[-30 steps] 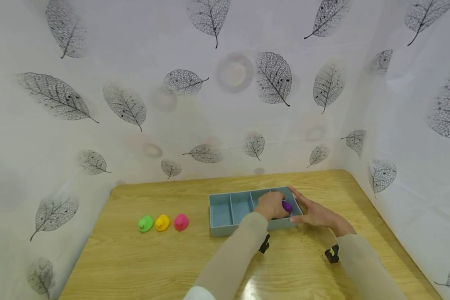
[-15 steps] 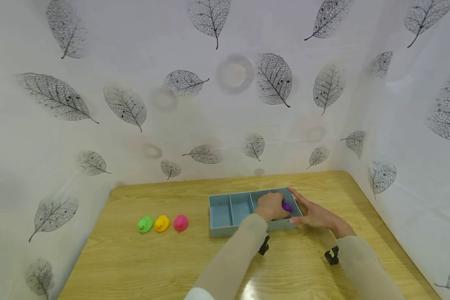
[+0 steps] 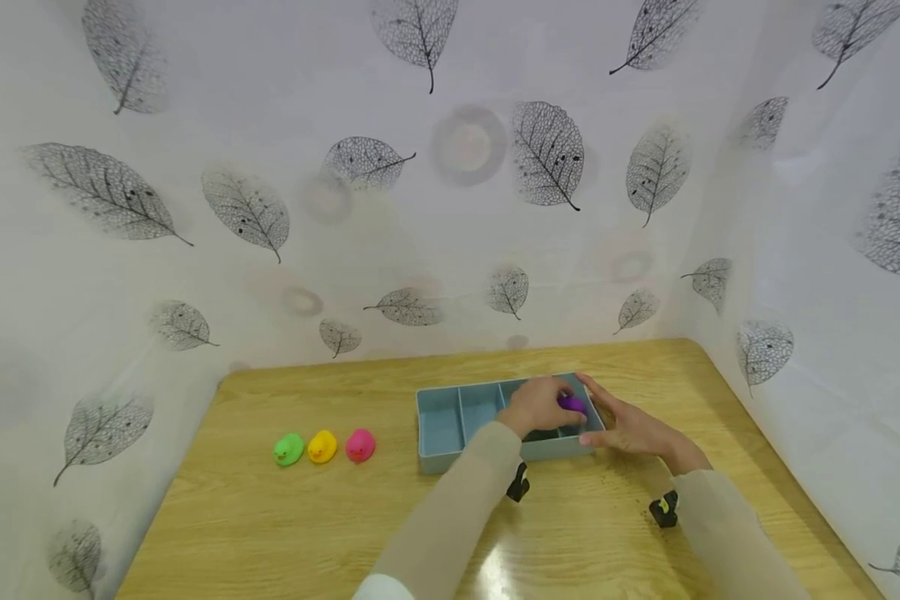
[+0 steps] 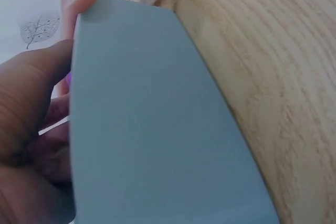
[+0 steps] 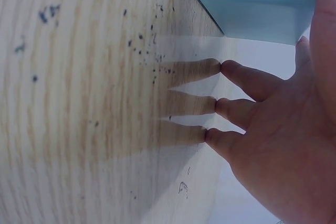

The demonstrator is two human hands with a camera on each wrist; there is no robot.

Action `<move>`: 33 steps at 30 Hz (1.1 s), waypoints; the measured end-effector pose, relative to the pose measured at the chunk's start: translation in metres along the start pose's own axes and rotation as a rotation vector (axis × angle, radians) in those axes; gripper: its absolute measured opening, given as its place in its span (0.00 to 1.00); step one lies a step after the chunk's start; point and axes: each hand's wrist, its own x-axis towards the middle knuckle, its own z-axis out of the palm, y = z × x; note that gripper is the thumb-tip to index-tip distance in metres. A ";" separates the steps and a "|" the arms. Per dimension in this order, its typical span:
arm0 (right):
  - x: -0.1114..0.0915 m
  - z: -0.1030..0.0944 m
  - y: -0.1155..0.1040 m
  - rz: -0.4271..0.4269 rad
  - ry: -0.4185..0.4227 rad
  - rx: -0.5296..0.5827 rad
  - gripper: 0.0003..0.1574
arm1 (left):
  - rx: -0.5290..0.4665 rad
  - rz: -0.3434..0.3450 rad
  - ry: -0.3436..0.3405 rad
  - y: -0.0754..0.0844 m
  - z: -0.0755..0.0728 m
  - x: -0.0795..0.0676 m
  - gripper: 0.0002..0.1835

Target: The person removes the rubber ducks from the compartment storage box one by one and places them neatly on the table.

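At the right end of the blue-grey divided box [image 3: 438,461], my left hand [image 3: 537,404] pinches a small purple toy [image 3: 572,403] between thumb and fingers, over the last compartment. Fingers cover part of the toy, so its exact shape is hidden; it is about as big as the rubber ducks. My right hand [image 3: 633,427] grips the box's right end, thumb on the front corner and a finger on the back one. In the right wrist view its other fingers [image 5: 239,113] touch the table. The left wrist view shows mostly the box's outer wall [image 4: 152,114].
A green rubber duck [image 3: 288,450], a yellow one [image 3: 322,447] and a pink one [image 3: 361,446] stand in a row left of the box on the wooden table [image 3: 307,533]. Leaf-patterned white sheeting [image 3: 450,233] rises behind and beside the table.
My left hand has risen slightly and shifted left with the purple toy, which shows more now. The right hand and the ducks have stayed put.
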 end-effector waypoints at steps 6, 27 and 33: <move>0.001 -0.002 0.000 -0.013 0.003 -0.006 0.67 | -0.177 0.108 0.004 -0.004 -0.013 -0.005 0.22; 0.000 0.001 -0.002 -0.014 -0.004 0.030 0.67 | -0.160 0.269 0.240 -0.013 -0.032 -0.032 0.19; -0.001 0.000 -0.005 0.020 -0.002 0.013 0.68 | -0.180 0.340 0.257 -0.021 -0.048 -0.054 0.20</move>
